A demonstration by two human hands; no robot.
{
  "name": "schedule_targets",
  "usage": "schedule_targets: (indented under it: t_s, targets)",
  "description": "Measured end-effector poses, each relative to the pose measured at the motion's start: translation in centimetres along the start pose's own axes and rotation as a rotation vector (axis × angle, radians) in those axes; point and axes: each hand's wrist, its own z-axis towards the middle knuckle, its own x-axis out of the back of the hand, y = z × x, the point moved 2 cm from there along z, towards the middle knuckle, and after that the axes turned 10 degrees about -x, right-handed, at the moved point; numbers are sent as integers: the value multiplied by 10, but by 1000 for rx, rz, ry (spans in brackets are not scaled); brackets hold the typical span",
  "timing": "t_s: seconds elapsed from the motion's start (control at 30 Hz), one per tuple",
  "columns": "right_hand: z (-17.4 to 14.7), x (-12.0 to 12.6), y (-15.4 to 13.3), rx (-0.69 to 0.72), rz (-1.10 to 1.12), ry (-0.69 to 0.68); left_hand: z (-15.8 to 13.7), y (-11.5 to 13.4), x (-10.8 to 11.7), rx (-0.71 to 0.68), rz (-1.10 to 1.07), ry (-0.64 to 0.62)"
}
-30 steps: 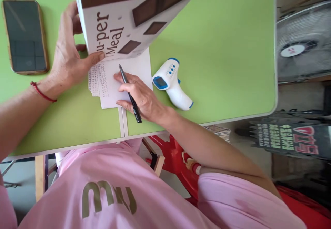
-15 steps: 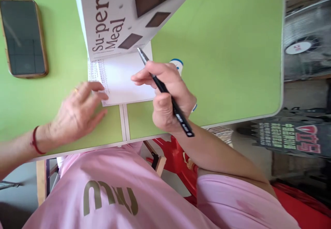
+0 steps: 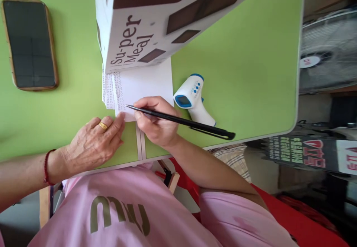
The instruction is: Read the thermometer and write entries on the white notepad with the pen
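My right hand (image 3: 157, 122) grips a black pen (image 3: 184, 120), its silver tip over the white paper (image 3: 150, 83) just beside lines of small handwriting. Whether the tip touches the sheet I cannot tell. My left hand (image 3: 96, 139), wearing a gold ring and a red wrist cord, lies flat on the table with its fingertips at the sheet's near left corner. More written sheets (image 3: 108, 91) show under the left edge. A white box (image 3: 134, 35) printed "NutriMotion" and "Su-per Meal" stands over the far part of the paper and hides it.
To the right of the paper lies a white and blue infrared thermometer (image 3: 192, 96). A phone (image 3: 29, 44) in a brown-edged case rests at the far left of the green table (image 3: 237, 61). Beyond the right edge stands a fan (image 3: 320, 54).
My right hand has come down and turned, bringing the raised pen's tip to the paper's written side. My left hand has settled at the paper's corner. The thermometer is now uncovered.
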Motion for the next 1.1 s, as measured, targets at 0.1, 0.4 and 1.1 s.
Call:
schedule_targets:
  t_s: [0.1, 0.4, 1.1]
  targets:
    - [-6, -3, 4, -28, 13, 12, 0, 2, 2, -8, 9, 22]
    - [4, -7, -3, 126, -98, -25, -1, 5, 5, -10, 12, 16]
    - [2, -7, -1, 147, -230, -57, 1, 4, 5, -9, -7, 51]
